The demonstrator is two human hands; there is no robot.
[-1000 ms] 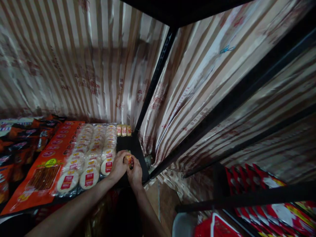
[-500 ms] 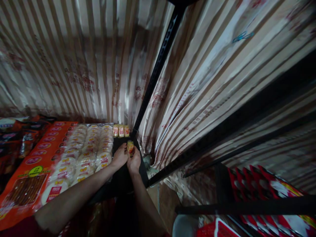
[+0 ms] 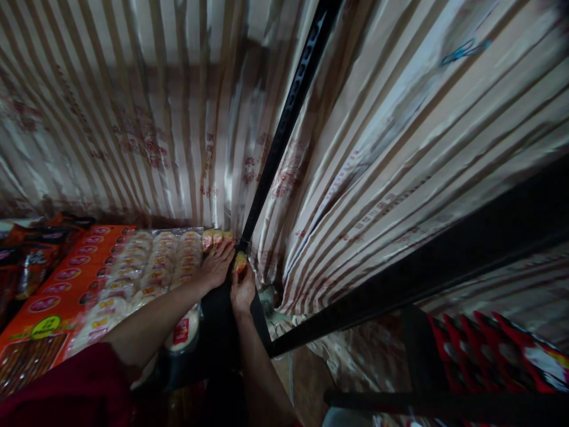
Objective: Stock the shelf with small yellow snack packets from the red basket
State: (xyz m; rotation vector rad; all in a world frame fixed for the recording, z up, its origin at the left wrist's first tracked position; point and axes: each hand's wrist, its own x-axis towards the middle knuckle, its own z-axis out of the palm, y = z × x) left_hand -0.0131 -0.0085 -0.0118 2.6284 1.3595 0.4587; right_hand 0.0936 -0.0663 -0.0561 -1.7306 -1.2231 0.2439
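Striped, pale-and-brown plastic sheeting (image 3: 137,136) printed with red marks hangs behind a black metal shelf (image 3: 216,320) in dim light. At the shelf's back corner, just beside a slotted black upright post (image 3: 284,127), a small yellow-and-red wrapped packet (image 3: 240,263) sits in the grasp of the right hand (image 3: 243,290), pinched between thumb and fingers. Beside it, the left hand (image 3: 216,264) lies with fingers extended over a short row of similar yellow-and-red packets (image 3: 216,236), partly covering them; whether it presses on them cannot be told. Left of that row lie columns of round white cakes in clear wrap (image 3: 153,264), then a bright orange printed package (image 3: 66,276), then dark orange-and-black bags (image 3: 33,261). Well apart, at lower right, red packages (image 3: 475,347) stand in a line.
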